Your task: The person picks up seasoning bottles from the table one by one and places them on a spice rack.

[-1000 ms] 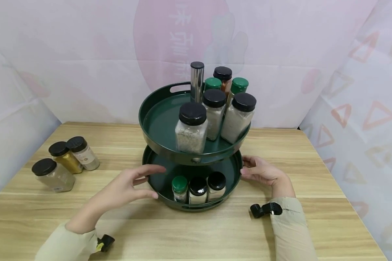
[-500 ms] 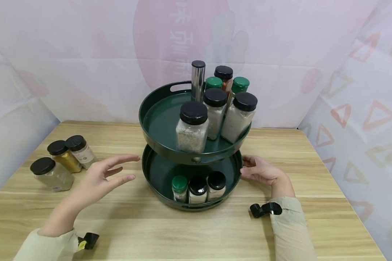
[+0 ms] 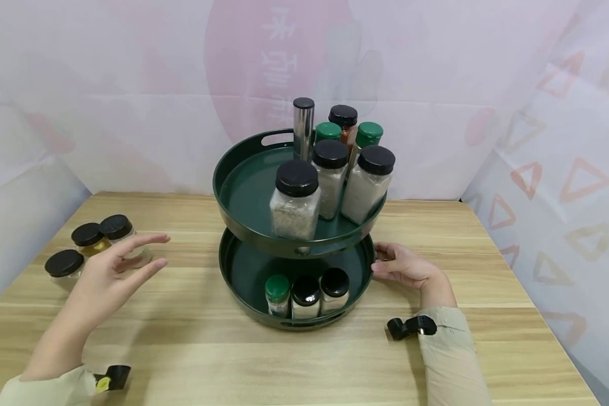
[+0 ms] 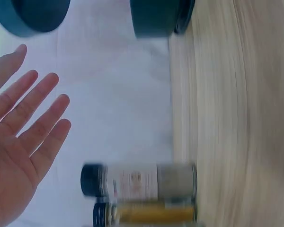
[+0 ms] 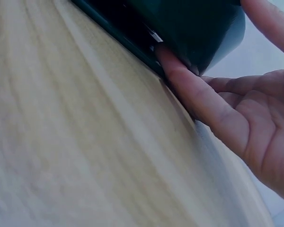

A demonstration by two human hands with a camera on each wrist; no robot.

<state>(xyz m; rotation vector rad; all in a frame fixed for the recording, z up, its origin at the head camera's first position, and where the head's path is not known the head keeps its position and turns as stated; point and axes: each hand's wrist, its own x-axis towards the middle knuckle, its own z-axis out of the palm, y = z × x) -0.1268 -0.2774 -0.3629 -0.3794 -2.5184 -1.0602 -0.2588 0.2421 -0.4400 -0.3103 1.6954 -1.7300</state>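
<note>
A dark green two-tier round spice rack [image 3: 254,234] stands mid-table, jars on both trays. My right hand [image 3: 406,266] holds the right side of its lower tray. In the right wrist view the thumb [image 5: 270,21] lies along the tray wall [image 5: 199,28], and a finger reaches under the tray's edge. My left hand [image 3: 106,276] is raised with nothing in it, thumb and fingers apart, near three black-lidded jars at left. It partly covers them in the head view. These are a pale-powder jar [image 3: 65,265], a yellow-powder jar [image 3: 88,237] and a labelled jar [image 4: 132,182].
On the upper tray are several jars, including a black-lidded one [image 3: 295,206] in front, and a slim metallic cylinder [image 3: 303,129]. A green-lidded jar [image 3: 277,293] and two black-lidded jars stand in the lower tray. A patterned cloth [image 3: 147,113] hangs behind the wooden table [image 3: 223,361].
My left hand has moved left, away from the lower tray's left side to the jars on the table, fingers still spread. My right hand has stayed on the tray.
</note>
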